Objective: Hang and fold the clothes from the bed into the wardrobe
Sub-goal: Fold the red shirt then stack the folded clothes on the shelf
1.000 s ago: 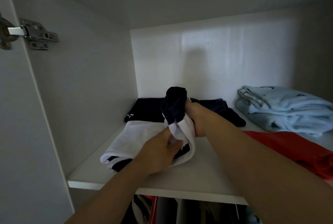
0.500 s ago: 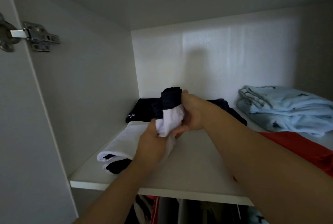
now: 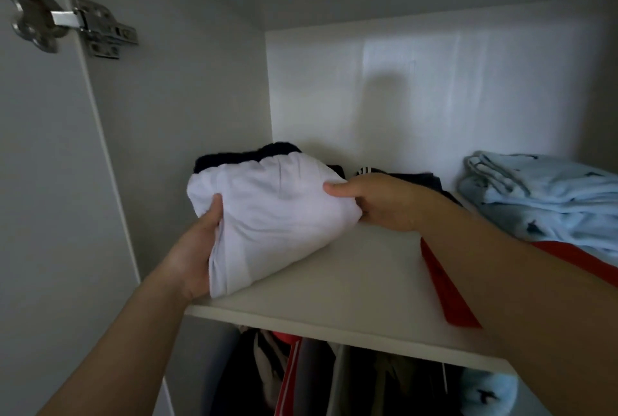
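Here, the left hand [image 3: 197, 248] grips the near-left edge of the folded white garment [image 3: 274, 211], and the bundle lies tilted at the left front of the wardrobe shelf [image 3: 351, 281]. The right hand [image 3: 384, 205] pinches its right edge beside the dark clothes [image 3: 424, 181]; to my eye the step goes best if both hands slide it back squarely with even pressure, fold closed, clear of the red garment [image 3: 444, 285] and light blue stack [image 3: 541, 194].

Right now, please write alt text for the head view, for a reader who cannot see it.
A left hand and a right hand hold a folded white garment on a wardrobe shelf. Behind it lie dark clothes; to its right, a blue stack and a red garment.
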`<state>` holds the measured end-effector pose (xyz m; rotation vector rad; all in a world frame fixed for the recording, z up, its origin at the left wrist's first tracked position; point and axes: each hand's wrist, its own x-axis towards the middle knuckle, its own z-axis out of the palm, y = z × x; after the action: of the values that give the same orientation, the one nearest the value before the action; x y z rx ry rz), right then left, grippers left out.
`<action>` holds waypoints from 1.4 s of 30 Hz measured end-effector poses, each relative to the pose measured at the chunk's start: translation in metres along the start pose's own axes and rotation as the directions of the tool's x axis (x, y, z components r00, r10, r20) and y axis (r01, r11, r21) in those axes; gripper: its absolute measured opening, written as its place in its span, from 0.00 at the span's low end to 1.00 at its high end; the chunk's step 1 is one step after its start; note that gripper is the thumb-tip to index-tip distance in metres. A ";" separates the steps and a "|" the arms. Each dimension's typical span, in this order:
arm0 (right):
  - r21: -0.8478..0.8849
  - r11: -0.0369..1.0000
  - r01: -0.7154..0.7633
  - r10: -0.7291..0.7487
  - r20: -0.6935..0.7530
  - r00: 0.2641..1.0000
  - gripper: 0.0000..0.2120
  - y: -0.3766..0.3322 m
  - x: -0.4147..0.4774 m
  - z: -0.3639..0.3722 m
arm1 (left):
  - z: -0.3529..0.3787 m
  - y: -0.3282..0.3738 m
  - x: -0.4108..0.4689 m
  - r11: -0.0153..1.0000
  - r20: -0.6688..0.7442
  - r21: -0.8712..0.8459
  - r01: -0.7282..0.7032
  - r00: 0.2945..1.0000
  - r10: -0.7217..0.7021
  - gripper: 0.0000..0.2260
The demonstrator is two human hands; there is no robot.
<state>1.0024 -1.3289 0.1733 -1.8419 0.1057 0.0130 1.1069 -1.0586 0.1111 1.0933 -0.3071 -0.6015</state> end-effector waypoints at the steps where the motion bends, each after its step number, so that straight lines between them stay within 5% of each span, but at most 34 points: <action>1: -0.027 0.999 0.029 -0.031 -0.106 0.994 0.28 0.000 0.004 0.005 | -0.001 0.003 0.003 0.995 -0.050 0.104 -0.013 0.999 0.018 0.27; 3: -0.018 0.999 0.045 -0.048 -0.263 0.964 0.26 0.004 0.013 0.013 | -0.001 0.009 0.012 0.941 -0.250 0.338 -0.022 0.962 0.112 0.27; 5: 0.010 1.000 -0.016 0.019 -0.304 0.953 0.21 0.012 0.017 0.020 | -0.002 0.013 0.019 0.780 -0.379 0.625 0.017 0.881 0.284 0.19; 8: -0.065 0.969 -0.238 0.210 -0.290 0.934 0.17 0.021 0.016 0.036 | 0.002 0.014 0.021 0.345 -0.327 0.920 0.187 0.851 0.411 0.12; 10: -0.174 0.937 -0.302 0.248 -0.277 0.928 0.28 0.016 0.017 0.044 | 0.017 0.013 0.018 0.056 -0.316 0.945 0.323 0.855 0.411 0.17; 13: -0.585 0.781 -0.218 0.052 -0.287 0.957 0.44 0.000 0.022 0.045 | 0.043 0.027 0.014 -0.306 -0.093 0.891 0.337 0.792 0.603 0.22; 15: -0.884 0.455 -0.111 -0.176 -0.211 0.961 0.36 0.000 0.025 0.050 | 0.051 0.032 0.020 -0.288 0.135 0.957 0.048 0.800 0.584 0.24; 17: -0.982 0.190 -0.016 -0.211 -0.057 0.976 0.20 0.010 0.027 0.058 | 0.052 0.023 0.027 -0.187 0.187 0.975 -0.120 0.900 0.394 0.18; 20: -0.961 0.275 0.014 -0.045 0.001 0.999 0.18 0.022 0.025 0.063 | 0.035 0.000 0.036 -0.117 0.065 0.991 -0.058 0.997 0.052 0.22; 23: -0.886 0.464 -0.002 -0.079 -0.043 0.996 0.22 0.012 0.014 0.058 | 0.027 0.001 0.048 -0.109 0.104 0.989 -0.098 0.993 0.047 0.22; 27: -0.860 0.510 -0.034 -0.099 -0.098 0.990 0.26 -0.003 -0.014 0.043 | 0.034 0.005 0.053 -0.319 0.152 0.942 -0.104 0.980 0.131 0.21; 30: -0.873 0.467 -0.139 -0.104 -0.211 0.972 0.21 -0.005 -0.038 0.012 | 0.067 -0.003 0.043 -0.524 0.327 0.846 -0.095 0.869 0.371 0.20; 33: -0.816 0.424 -0.393 -0.052 -0.455 0.889 0.14 -0.003 -0.064 -0.029 | 0.132 -0.034 0.023 -0.386 0.601 0.798 -0.462 0.643 0.474 0.20; 37: -0.684 0.242 -0.688 0.065 -0.696 0.715 0.20 0.017 -0.109 -0.073 | 0.204 -0.075 0.003 -0.201 0.900 0.434 -0.878 0.431 0.062 0.27; 40: -0.650 0.151 -0.745 0.137 -0.733 0.667 0.21 0.038 -0.149 -0.091 | 0.226 -0.095 0.015 -0.372 0.892 0.293 -0.881 0.392 -0.224 0.35; 42: -0.601 0.174 -0.780 0.211 -0.751 0.626 0.23 0.049 -0.171 -0.095 | 0.230 -0.109 0.024 -0.365 0.889 0.288 -0.885 0.389 -0.243 0.36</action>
<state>0.8235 -1.4222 0.1635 -2.8045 1.4609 0.0887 0.9744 -1.2774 0.1130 1.9484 -2.4127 0.3329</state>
